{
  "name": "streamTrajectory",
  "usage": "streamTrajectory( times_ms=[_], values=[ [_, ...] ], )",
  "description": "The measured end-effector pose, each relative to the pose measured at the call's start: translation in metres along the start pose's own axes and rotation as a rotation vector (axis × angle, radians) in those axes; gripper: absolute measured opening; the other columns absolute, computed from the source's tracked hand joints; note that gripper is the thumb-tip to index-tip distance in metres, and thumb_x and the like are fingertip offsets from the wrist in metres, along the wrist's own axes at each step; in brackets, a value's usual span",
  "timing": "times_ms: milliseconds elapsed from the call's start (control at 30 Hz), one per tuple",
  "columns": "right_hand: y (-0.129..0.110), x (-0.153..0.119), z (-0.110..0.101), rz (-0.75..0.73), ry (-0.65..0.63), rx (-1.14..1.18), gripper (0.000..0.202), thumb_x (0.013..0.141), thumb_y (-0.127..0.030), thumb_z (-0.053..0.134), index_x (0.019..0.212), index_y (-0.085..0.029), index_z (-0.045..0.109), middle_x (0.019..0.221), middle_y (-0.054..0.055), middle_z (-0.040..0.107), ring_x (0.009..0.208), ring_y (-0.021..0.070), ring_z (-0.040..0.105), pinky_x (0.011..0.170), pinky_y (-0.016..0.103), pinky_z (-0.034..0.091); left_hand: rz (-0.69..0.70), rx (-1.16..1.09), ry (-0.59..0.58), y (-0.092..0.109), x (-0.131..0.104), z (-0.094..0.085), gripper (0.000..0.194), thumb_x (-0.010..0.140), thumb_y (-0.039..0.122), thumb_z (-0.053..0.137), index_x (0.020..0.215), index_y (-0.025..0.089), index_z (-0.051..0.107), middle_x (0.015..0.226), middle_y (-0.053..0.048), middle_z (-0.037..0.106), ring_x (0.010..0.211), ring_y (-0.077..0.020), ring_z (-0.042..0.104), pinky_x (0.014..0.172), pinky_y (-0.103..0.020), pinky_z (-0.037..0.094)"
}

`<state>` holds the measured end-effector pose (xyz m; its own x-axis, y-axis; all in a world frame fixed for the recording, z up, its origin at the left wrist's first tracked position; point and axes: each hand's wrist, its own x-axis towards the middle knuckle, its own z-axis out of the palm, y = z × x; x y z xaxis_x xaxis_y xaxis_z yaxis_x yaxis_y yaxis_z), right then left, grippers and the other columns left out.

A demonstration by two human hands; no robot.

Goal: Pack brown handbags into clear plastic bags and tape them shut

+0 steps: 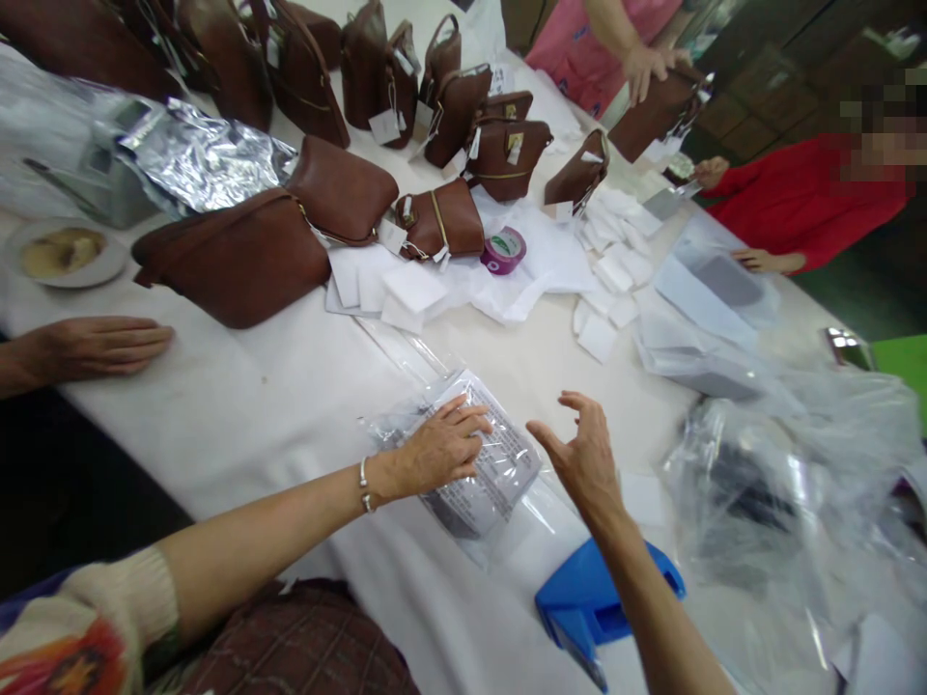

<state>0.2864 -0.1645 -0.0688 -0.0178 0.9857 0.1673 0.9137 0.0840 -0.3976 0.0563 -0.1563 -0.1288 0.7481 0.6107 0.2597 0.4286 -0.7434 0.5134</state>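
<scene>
A clear plastic bag (pixel 499 454) with printed text on it and something inside lies on the white-covered table (pixel 290 386). On top of it rests my left hand (pixel 441 449), fingers spread, with a silver bracelet at the wrist. Just right of the bag, my right hand (pixel 583 449) is raised, thumb and fingers apart, holding nothing. Under my right forearm sits a blue tape dispenser (pixel 579 589). Small white squares (pixel 406 294) lie beyond the bag, beside a purple tape roll (pixel 504 251).
Brown leather bags (pixel 246 256) with tags fill the back and left. Crumpled clear plastic (pixel 753 502) lies at right, white packets (pixel 615 270) further back. Another person's hand (pixel 108 347) rests at left near a plate (pixel 65 253). Two people stand across the table.
</scene>
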Motion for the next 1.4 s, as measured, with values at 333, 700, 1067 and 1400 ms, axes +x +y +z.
streamTrajectory(
  times_ms=[333, 700, 1067, 1400],
  values=[
    [-0.045, -0.035, 0.105, -0.041, 0.311, 0.020, 0.042, 0.103, -0.041, 0.034, 0.131, -0.013, 0.049, 0.128, 0.017, 0.061, 0.127, 0.0250, 0.051, 0.113, 0.056, 0.030, 0.034, 0.022, -0.074, -0.006, 0.004, -0.009, 0.032, 0.081, 0.031, 0.076, 0.108, 0.016, 0.066, 0.123, -0.010, 0.065, 0.137, -0.0260, 0.043, 0.121, -0.045, 0.026],
    [-0.058, -0.013, 0.078, 0.367, 0.219, 0.491, 0.055, 0.090, -0.053, 0.050, 0.127, -0.013, 0.053, 0.132, 0.020, 0.059, 0.127, 0.0277, 0.051, 0.110, 0.050, 0.034, -0.630, -0.140, -0.098, -0.036, -0.021, -0.055, 0.049, 0.077, 0.027, 0.076, 0.120, 0.022, 0.054, 0.117, -0.006, 0.067, 0.107, -0.0257, 0.065, 0.093, -0.038, 0.050],
    [0.034, -0.250, -0.071, 1.269, 0.317, 0.435, 0.039, 0.060, -0.063, 0.072, 0.068, -0.026, 0.065, 0.067, 0.004, 0.068, 0.072, 0.0267, 0.065, 0.064, 0.037, 0.052, -0.605, -0.446, -0.083, -0.076, -0.017, -0.037, 0.050, 0.065, 0.045, 0.075, 0.106, 0.021, 0.060, 0.101, -0.004, 0.067, 0.095, -0.0249, 0.064, 0.082, -0.034, 0.051],
    [0.041, -0.262, -0.008, 1.431, 0.535, 0.541, 0.058, 0.045, -0.068, 0.070, 0.075, -0.019, 0.065, 0.075, 0.004, 0.069, 0.079, 0.0238, 0.063, 0.058, 0.031, 0.047, -0.572, -0.492, -0.029, -0.075, -0.020, -0.033, 0.047, 0.068, 0.045, 0.071, 0.106, 0.020, 0.059, 0.099, -0.004, 0.064, 0.093, -0.0231, 0.061, 0.085, -0.035, 0.050]
  ],
)
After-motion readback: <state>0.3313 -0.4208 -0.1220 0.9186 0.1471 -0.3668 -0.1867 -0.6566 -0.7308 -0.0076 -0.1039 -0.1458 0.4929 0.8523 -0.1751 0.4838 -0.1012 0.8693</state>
